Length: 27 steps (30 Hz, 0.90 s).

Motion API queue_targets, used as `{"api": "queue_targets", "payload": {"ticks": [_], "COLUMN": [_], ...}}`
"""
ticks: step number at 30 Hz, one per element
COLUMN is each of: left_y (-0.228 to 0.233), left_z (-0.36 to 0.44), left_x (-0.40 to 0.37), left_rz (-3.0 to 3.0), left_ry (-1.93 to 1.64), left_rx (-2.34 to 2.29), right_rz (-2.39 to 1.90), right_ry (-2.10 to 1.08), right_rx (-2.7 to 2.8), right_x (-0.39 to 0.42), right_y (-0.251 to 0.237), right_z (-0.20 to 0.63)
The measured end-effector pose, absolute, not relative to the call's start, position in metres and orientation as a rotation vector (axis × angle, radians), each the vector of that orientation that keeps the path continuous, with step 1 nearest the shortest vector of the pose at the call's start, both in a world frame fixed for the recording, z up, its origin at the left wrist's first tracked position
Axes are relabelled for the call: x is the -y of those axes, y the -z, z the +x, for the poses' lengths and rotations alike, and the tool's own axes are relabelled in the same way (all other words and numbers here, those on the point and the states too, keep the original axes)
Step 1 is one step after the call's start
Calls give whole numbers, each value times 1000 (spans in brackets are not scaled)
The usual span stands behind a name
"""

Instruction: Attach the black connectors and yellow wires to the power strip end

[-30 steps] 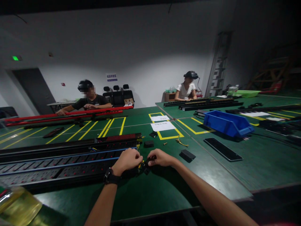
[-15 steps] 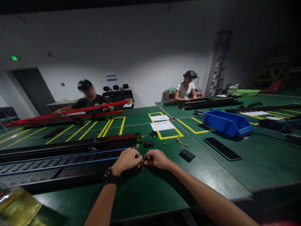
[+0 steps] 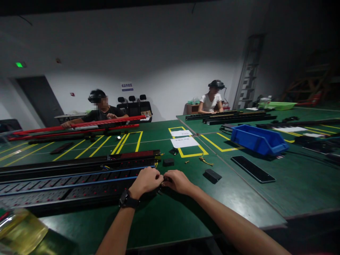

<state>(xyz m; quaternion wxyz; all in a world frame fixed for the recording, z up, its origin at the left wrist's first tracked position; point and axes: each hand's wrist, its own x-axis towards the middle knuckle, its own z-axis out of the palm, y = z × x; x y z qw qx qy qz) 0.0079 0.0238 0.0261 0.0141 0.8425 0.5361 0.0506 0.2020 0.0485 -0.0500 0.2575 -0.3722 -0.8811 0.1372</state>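
My left hand (image 3: 148, 180), a dark watch on its wrist, is closed in a pinch at the right end of a long black strip of sockets (image 3: 90, 191). Against it, fingertip to fingertip, my right hand (image 3: 177, 182) is closed too, its fingers curled down. A small dark part shows under the fingertips, but what each hand grips is hidden. Behind the hands lies a small black block (image 3: 168, 162); a second black block (image 3: 212, 175) rests to the right. A short yellow wire bundle (image 3: 206, 161) and a small brass-coloured piece (image 3: 187, 162) lie beyond.
A black phone (image 3: 253, 169) and a blue bin (image 3: 259, 139) stand on the green table to the right. A bottle of yellow liquid (image 3: 22, 230) is at the near left. Across the table, one person sits behind red rails (image 3: 79, 126), another behind black rails (image 3: 239, 118).
My hands have drawn together; the yellow wires that showed between my fingertips are now covered. The person at left has raised a hand off the red rail.
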Motion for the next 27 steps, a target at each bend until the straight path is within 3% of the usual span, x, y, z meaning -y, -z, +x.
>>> {"api": "queue_targets", "payload": {"ticks": [27], "left_y": [-27], "left_z": [7], "left_x": [-23], "left_rz": [2650], "left_ry": [-165], "left_rx": [-1664], "right_rz": [-995], "right_ry": [-377], "right_rx": [2385], "right_x": [-50], "right_y": [52], "right_z": [202]}}
